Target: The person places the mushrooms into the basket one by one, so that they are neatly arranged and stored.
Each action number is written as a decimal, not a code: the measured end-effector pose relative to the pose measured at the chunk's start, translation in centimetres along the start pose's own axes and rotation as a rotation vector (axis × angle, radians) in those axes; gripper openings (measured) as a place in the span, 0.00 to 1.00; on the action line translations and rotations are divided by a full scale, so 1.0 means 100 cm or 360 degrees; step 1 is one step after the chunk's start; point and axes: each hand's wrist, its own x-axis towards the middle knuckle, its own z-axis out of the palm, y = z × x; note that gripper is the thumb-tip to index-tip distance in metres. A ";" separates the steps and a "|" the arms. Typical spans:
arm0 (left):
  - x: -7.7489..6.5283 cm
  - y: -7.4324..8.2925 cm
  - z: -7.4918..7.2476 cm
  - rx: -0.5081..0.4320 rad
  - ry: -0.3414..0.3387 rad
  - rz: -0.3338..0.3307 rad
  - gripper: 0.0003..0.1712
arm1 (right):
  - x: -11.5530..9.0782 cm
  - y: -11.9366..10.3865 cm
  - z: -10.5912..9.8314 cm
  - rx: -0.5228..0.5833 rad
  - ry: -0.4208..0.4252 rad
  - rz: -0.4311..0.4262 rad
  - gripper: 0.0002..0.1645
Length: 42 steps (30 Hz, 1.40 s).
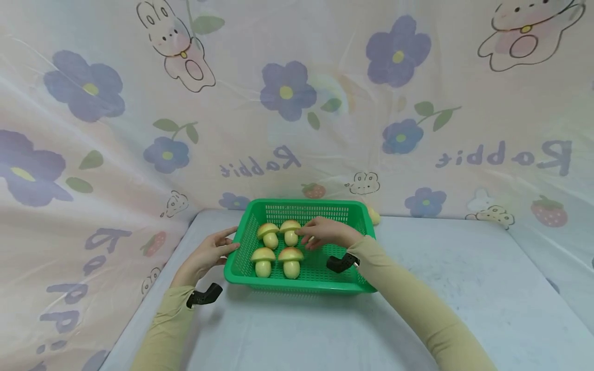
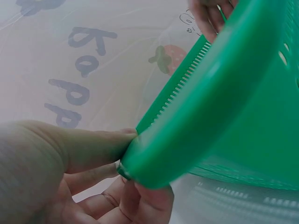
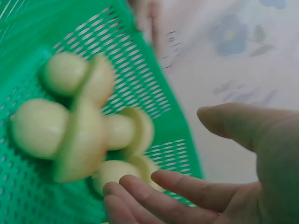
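A green plastic basket point(image 1: 297, 287) with slotted walls sits on the table. Inside, at its left half, several yellow mushrooms point(image 1: 291, 262) with brownish-tinged caps lie in two short rows. My left hand point(image 1: 206, 256) holds the basket's left end; in the left wrist view the thumb and fingers pinch its green rim point(image 2: 205, 93). Over the middle of the basket is my right hand point(image 1: 327, 232), its fingertips close beside the back right mushroom point(image 1: 291, 237). The right wrist view shows those fingers point(image 3: 191, 186) extended and the thumb apart, nothing held between them, overlapping a mushroom point(image 3: 112, 173).
Behind the basket's right back corner a pale yellow thing point(image 1: 374, 216) shows partly, the rest hidden. The white table point(image 1: 464, 278) reaches back to a printed curtain point(image 1: 334, 129) with flowers and rabbits, which also hangs along the left side.
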 end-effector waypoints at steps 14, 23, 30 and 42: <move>0.000 -0.001 0.000 0.0013 0.0000 0.0004 0.39 | -0.053 -0.008 -0.037 0.0169 0.0067 -0.0254 0.30; -0.001 -0.002 0.000 0.0020 0.0001 0.0007 0.39 | -0.080 0.011 -0.058 0.0257 0.0064 -0.0373 0.31; -0.002 -0.001 -0.001 0.0004 -0.0017 0.0000 0.40 | -0.101 0.029 -0.075 0.0268 0.0136 -0.0420 0.32; -0.002 -0.003 0.000 0.0018 -0.0014 0.0019 0.40 | -0.126 0.066 -0.097 0.0216 0.0327 -0.0317 0.34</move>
